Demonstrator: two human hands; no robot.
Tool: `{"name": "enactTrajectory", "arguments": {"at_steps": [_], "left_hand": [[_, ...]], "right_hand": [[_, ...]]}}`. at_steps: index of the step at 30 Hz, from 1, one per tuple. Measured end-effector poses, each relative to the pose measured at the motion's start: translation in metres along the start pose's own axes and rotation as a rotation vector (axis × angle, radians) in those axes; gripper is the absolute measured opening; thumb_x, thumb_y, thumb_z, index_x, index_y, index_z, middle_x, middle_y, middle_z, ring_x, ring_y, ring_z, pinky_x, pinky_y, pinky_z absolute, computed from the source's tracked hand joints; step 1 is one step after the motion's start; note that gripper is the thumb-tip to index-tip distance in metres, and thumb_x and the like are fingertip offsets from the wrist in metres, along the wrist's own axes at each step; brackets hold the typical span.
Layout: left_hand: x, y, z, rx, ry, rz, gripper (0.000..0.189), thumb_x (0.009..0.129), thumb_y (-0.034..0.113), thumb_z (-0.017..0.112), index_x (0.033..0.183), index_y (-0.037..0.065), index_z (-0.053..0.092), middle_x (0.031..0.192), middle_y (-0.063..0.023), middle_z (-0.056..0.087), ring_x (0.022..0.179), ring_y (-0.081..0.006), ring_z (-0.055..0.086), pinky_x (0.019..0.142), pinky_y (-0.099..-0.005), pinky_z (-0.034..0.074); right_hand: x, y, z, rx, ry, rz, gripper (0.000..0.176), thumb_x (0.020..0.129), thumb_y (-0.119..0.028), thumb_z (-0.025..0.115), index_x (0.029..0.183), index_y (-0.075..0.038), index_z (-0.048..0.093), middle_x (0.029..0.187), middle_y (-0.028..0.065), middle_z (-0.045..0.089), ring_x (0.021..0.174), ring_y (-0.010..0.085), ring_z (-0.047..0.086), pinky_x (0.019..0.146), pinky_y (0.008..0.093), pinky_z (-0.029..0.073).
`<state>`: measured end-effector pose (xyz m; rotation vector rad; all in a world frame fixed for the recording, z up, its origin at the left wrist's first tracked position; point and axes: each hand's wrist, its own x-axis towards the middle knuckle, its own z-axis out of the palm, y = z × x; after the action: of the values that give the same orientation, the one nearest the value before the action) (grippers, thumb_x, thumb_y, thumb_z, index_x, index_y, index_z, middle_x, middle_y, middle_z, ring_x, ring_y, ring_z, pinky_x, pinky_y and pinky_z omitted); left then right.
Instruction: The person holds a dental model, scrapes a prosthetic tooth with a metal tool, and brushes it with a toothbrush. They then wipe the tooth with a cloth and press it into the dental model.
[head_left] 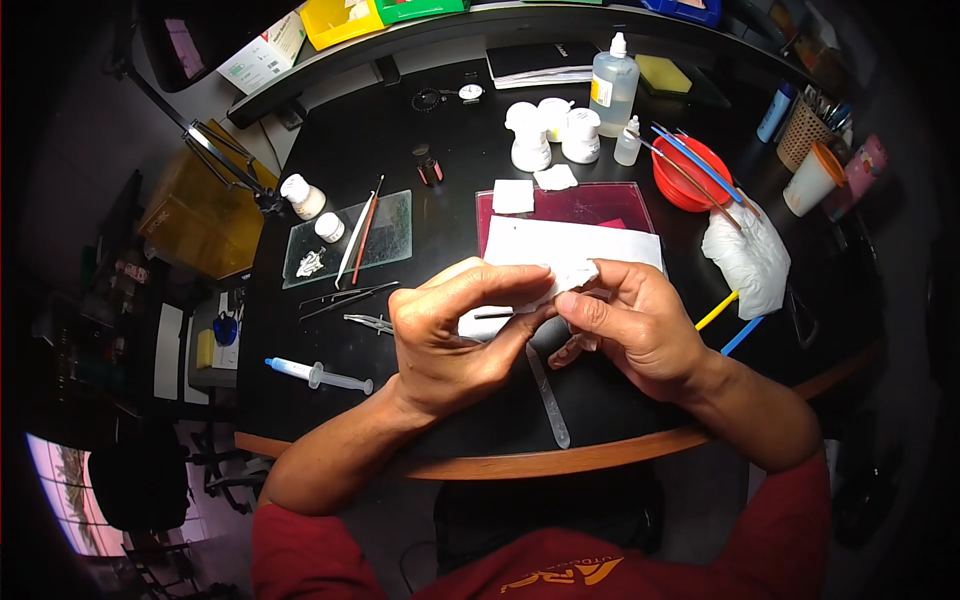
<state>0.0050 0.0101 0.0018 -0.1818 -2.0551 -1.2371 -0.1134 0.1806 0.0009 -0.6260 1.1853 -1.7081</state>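
A small, crumpled white piece (574, 276) is pinched between my two hands above the middle of the black table. My left hand (462, 325) grips its left side with thumb and fingertips. From the right, my right hand (640, 325) holds it with the thumb in front, its lower fingers curled beneath. Whether the piece is tissue or a molded part cannot be made out. Under the hands lies a white paper sheet (560, 238) on a dark red tray (610, 200). Just below the hands a translucent spatula (549, 400) rests on the table.
A glass slab (390, 235) with a jar and thin tools lies left, near tweezers (370, 323) and a syringe (318, 374). White bottles (531, 150) stand behind the tray. At right are a red bowl (680, 185) with brushes and a white cloth (752, 262).
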Motion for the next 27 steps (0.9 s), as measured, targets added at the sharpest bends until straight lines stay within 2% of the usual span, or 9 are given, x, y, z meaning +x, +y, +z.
{"name": "enactTrajectory", "arguments": {"at_steps": [6,9,13,16,19,20,21,23,27], "left_hand": [[0.002,0.002,0.001,0.000,0.029,-0.006,0.025,0.077,-0.009,0.081,0.102,-0.004,0.077,0.091,-0.0128,0.077,0.085,-0.0204,0.078,0.075,-0.0270,0.062],[-0.001,0.000,0.000,-0.008,0.028,-0.025,0.025,0.077,-0.008,0.081,0.102,-0.004,0.076,0.091,-0.0132,0.077,0.084,-0.0203,0.078,0.075,-0.0272,0.062],[-0.003,0.002,0.000,-0.022,0.039,-0.066,0.023,0.078,-0.007,0.081,0.100,-0.004,0.076,0.092,-0.0138,0.077,0.086,-0.0197,0.078,0.076,-0.0274,0.062],[-0.005,0.002,0.002,-0.080,0.046,-0.153,0.024,0.080,-0.005,0.080,0.104,-0.005,0.075,0.093,-0.0134,0.077,0.089,-0.0182,0.077,0.078,-0.0270,0.062],[-0.003,0.011,0.002,-0.211,0.016,-0.398,0.028,0.083,-0.005,0.079,0.110,-0.006,0.072,0.096,-0.0135,0.076,0.091,-0.0163,0.075,0.079,-0.0267,0.062],[-0.002,0.009,-0.002,-0.234,-0.053,-0.439,0.032,0.085,-0.004,0.078,0.117,-0.005,0.070,0.098,-0.0136,0.076,0.091,-0.0145,0.074,0.079,-0.0255,0.061],[0.000,0.008,-0.003,-0.284,-0.075,-0.475,0.032,0.086,-0.004,0.078,0.117,-0.005,0.069,0.097,-0.0133,0.076,0.091,-0.0141,0.074,0.078,-0.0251,0.061],[0.002,0.003,-0.003,-0.386,-0.119,-0.550,0.032,0.087,-0.003,0.078,0.118,-0.005,0.068,0.097,-0.0128,0.075,0.089,-0.0132,0.073,0.077,-0.0241,0.061],[-0.002,-0.007,-0.001,-0.534,-0.105,-0.511,0.032,0.090,-0.002,0.076,0.119,-0.004,0.065,0.107,-0.0120,0.071,0.098,-0.0116,0.069,0.083,-0.0244,0.059]], "right_hand": [[-0.002,0.010,0.001,0.007,0.041,-0.064,0.014,0.100,-0.015,0.070,0.108,-0.003,0.069,0.097,0.0013,0.066,0.088,0.0075,0.065,0.067,0.0247,0.061],[-0.004,0.010,0.007,-0.042,0.114,-0.120,0.012,0.098,-0.010,0.071,0.104,-0.001,0.069,0.101,0.0028,0.063,0.088,0.0083,0.065,0.064,0.0236,0.062],[-0.004,0.016,0.007,-0.285,0.152,-0.410,0.008,0.093,-0.003,0.075,0.097,0.003,0.070,0.107,0.0049,0.056,0.085,0.0087,0.065,0.061,0.0220,0.062],[-0.005,0.013,0.010,-0.419,0.187,-0.513,0.006,0.091,0.000,0.076,0.094,0.003,0.072,0.107,0.0057,0.054,0.084,0.0080,0.064,0.058,0.0203,0.061],[-0.005,0.012,0.008,-0.593,0.190,-0.654,0.005,0.090,0.001,0.076,0.094,0.001,0.073,0.106,0.0064,0.054,0.083,0.0070,0.064,0.056,0.0192,0.060],[-0.002,0.012,0.006,-0.656,0.184,-0.717,0.005,0.090,0.001,0.076,0.094,0.001,0.073,0.105,0.0066,0.054,0.082,0.0070,0.064,0.056,0.0191,0.060],[-0.001,0.012,0.004,-0.719,0.176,-0.778,0.005,0.090,0.002,0.076,0.094,0.001,0.074,0.105,0.0068,0.054,0.082,0.0070,0.064,0.055,0.0189,0.060],[0.000,0.013,0.005,-0.630,0.167,-0.723,0.005,0.090,0.003,0.075,0.094,0.002,0.073,0.107,0.0070,0.053,0.083,0.0081,0.065,0.056,0.0192,0.061],[0.003,0.014,0.006,-0.385,0.128,-0.584,0.005,0.091,0.005,0.073,0.094,0.003,0.072,0.111,0.0075,0.050,0.087,0.0110,0.068,0.061,0.0202,0.065]]}}
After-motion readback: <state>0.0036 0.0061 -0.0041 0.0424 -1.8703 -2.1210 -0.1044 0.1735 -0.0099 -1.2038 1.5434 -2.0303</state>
